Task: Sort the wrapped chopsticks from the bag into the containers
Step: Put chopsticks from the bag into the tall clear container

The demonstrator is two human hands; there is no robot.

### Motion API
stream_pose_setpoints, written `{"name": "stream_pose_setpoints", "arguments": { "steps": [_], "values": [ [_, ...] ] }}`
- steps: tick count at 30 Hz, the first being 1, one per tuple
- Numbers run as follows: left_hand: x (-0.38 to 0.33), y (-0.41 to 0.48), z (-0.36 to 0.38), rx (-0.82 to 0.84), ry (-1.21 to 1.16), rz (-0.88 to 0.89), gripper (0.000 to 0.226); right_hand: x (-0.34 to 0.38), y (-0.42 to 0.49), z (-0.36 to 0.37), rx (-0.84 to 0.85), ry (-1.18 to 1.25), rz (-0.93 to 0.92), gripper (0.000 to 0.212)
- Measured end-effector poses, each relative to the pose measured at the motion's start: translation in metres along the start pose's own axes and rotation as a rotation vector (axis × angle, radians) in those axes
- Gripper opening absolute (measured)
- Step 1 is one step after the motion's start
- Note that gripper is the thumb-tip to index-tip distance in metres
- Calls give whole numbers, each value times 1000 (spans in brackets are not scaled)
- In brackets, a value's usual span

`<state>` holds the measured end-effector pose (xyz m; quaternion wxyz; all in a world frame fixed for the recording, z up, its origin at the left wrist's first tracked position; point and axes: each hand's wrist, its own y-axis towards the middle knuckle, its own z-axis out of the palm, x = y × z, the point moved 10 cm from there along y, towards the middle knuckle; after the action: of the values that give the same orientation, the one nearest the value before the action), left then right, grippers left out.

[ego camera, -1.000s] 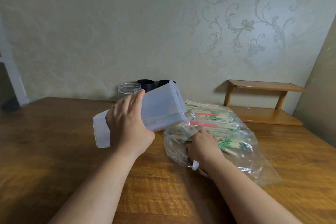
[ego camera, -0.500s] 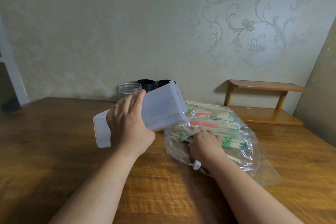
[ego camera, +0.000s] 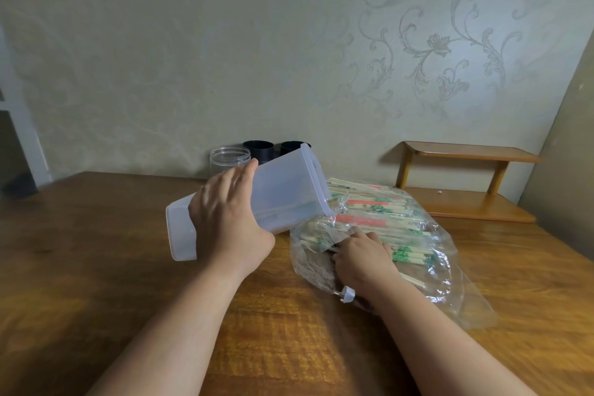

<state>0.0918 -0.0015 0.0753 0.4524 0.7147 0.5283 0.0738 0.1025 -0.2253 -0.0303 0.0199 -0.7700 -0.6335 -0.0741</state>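
Left hand: my fingers are wrapped round the tub. They hold it off the counter, tipped on its side with the open mouth facing the bag.

Right hand: it is at the bag's mouth, fingers bent down onto the chopsticks. The tips are hidden, so I cannot tell whether they hold any.

Chopsticks: every one I can see lies stacked in the bag, in green and red printed wrappers. I see none in the tub.

Bag: clear and slack, it lies on the counter to the right of the tub. The tub's rim is at the near end of the stack, and I cannot tell if they touch.

Other containers: a clear jar and two black cups stand at the wall behind the tub.

Shelf: a small wooden one, beyond the bag on the right.

Stage: early, I judge; the sorting has barely begun.

Risk, snag: the loose plastic may drag along with my hand as I draw a bundle out, which would spill the stack onto the counter.

Risk, slip: the wrappers look slick, so a loose hold could fan the sticks out short of the tub.

Risk, tub: held one-handed at a tilt, it could twist when sticks knock its rim.

Risk, mix-up: green and red lie mingled, so a hasty handful would put both kinds in one container.
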Motion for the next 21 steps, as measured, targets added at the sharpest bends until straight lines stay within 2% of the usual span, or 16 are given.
{"name": "stream_pose_setpoints", "arguments": {
  "steps": [9, 16, 21],
  "values": [
    [0, 0, 1, 10, 3, 0, 104, 0, -5, -3, 28, 41, 29, 43],
    [0, 0, 0, 5, 3, -1, 104, -2, -4, -5, -15, 121, 16, 26],
    [1, 0, 0, 6, -3, -2, 102, -1, -3, -6, -21, 114, 18, 42]
  ]
}}
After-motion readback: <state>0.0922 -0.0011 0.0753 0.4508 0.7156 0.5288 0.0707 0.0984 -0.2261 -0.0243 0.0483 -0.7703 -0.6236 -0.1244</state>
